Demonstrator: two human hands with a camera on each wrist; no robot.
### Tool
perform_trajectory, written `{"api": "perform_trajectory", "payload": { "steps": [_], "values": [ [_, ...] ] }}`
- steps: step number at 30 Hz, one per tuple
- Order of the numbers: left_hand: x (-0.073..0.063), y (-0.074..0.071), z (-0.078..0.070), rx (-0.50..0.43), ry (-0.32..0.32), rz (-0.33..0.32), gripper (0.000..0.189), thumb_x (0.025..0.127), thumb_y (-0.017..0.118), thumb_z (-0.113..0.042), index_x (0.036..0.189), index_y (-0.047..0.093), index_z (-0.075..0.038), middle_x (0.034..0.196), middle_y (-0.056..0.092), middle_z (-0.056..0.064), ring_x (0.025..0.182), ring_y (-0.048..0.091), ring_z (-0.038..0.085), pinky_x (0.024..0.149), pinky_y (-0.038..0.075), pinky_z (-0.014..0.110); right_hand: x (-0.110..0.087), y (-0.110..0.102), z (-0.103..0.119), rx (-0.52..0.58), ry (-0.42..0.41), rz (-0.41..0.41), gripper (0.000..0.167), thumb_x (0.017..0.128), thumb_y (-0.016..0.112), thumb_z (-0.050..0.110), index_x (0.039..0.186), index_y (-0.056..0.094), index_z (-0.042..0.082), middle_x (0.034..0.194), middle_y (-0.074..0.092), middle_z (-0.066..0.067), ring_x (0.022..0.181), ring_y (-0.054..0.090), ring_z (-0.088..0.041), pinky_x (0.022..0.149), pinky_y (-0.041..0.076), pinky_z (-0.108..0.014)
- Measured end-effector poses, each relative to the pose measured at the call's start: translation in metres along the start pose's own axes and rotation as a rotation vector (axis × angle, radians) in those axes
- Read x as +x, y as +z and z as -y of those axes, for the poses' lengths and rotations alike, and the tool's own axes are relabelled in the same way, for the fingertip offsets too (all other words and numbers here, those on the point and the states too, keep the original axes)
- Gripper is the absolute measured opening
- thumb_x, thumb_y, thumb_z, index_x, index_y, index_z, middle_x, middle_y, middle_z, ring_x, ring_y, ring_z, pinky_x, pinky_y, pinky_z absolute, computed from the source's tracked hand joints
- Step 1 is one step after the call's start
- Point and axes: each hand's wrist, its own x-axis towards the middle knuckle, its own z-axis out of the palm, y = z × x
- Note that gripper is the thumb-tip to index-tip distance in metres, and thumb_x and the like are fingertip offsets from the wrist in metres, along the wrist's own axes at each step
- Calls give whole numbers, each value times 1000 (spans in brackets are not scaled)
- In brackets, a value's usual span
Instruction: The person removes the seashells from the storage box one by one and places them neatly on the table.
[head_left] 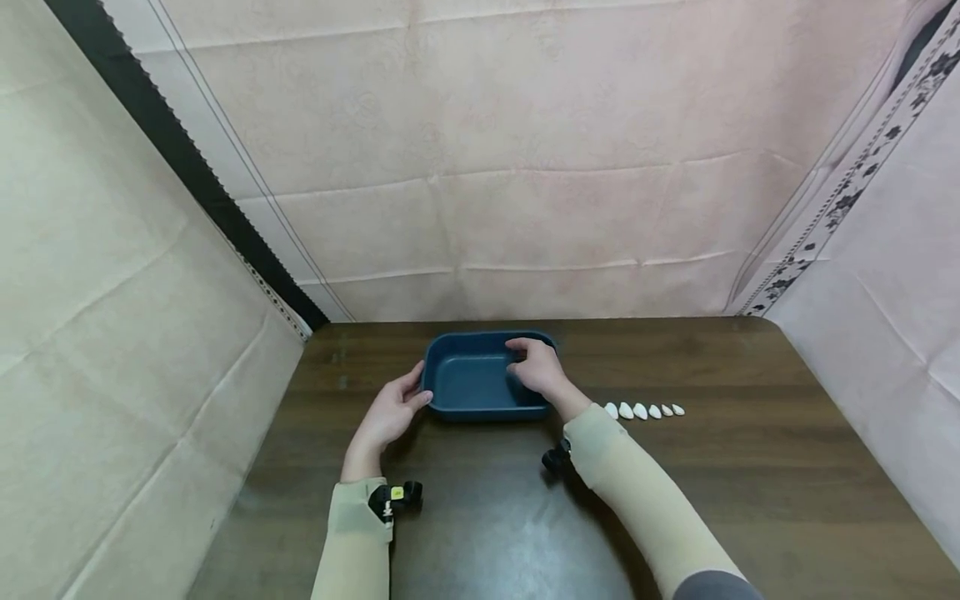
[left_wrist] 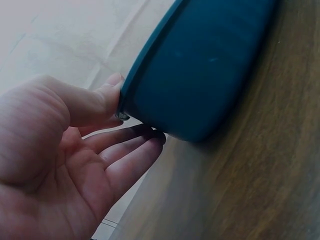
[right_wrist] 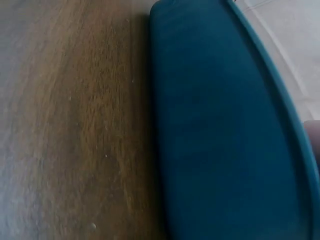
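A deep blue rectangular plastic tray (head_left: 480, 372) with rounded corners stands on the table. At its left end, my left hand (head_left: 390, 414) pinches the rim; in the left wrist view the thumb lies at the lip and the other fingers meet the outer wall (left_wrist: 200, 75). My right hand (head_left: 542, 369) reaches over the tray's right end, index finger and thumb spread apart inside it, and no object shows between them. In the right wrist view the tray's side (right_wrist: 225, 130) hides nearly all of that hand. Just right of the right wrist, several small white teardrop-shaped pieces (head_left: 640, 411) lie in a row.
The brown wooden table (head_left: 465, 500) has its far edge right behind the tray. Pale cloth (head_left: 525, 183) hangs behind it, with more cloth on the left (head_left: 135, 358) and right (head_left: 885, 275). A dark strip (head_left: 195, 175) runs down at the left.
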Motion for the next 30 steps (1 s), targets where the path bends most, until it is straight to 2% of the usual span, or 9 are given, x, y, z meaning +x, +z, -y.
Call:
{"api": "perform_trajectory", "payload": {
  "steps": [3, 6, 14, 17, 21, 26, 30],
  "values": [
    [0, 0, -2, 3, 1, -1, 63, 111, 60, -15, 168, 34, -11, 169, 40, 17, 146, 52, 35, 114, 45, 50, 4, 3, -3, -23, 19, 25, 48, 101, 68, 2, 149, 62, 3, 152, 59, -17, 139, 55, -35, 114, 48, -53],
    [0, 0, -4, 10, -6, -6, 63, 111, 61, -15, 168, 35, -12, 169, 40, 16, 145, 52, 34, 114, 45, 50, 6, 3, -3, 0, 28, 64, 49, 100, 66, -2, 148, 62, 3, 151, 60, -18, 140, 54, -34, 114, 48, -52],
    [1, -1, -3, 15, -14, -14, 62, 111, 60, -14, 168, 36, -11, 169, 40, 15, 145, 52, 34, 114, 45, 49, 13, 4, -7, 191, 42, 167, 56, 94, 59, -19, 145, 66, 4, 146, 64, -17, 137, 59, -32, 106, 55, -46],
    [1, 0, -3, 13, -13, -8, 63, 111, 61, -14, 168, 36, -11, 169, 40, 15, 145, 53, 33, 114, 45, 48, 16, 5, -10, 236, 63, 185, 56, 94, 57, -19, 144, 67, 4, 145, 65, -16, 137, 60, -31, 109, 53, -48],
    [1, 0, -2, 12, -7, -4, 63, 111, 61, -14, 168, 35, -12, 169, 40, 15, 146, 52, 34, 115, 45, 49, 19, 4, -12, 268, 84, 200, 55, 95, 61, -17, 144, 68, 7, 146, 66, -13, 138, 60, -30, 116, 47, -52],
    [1, -2, -2, 32, -2, -5, 63, 111, 61, -15, 168, 35, -13, 169, 41, 14, 145, 53, 33, 115, 45, 49, 22, 6, -12, 237, 53, 200, 56, 94, 66, -17, 144, 67, 7, 145, 66, -10, 137, 59, -31, 119, 44, -52],
    [0, -3, -2, 42, -4, -4, 64, 111, 62, -16, 169, 35, -13, 169, 40, 13, 145, 53, 33, 114, 46, 49, 24, 10, -12, 114, -10, 215, 49, 94, 74, -8, 140, 71, 9, 141, 67, -9, 132, 59, -31, 117, 46, -51]
  ]
}}
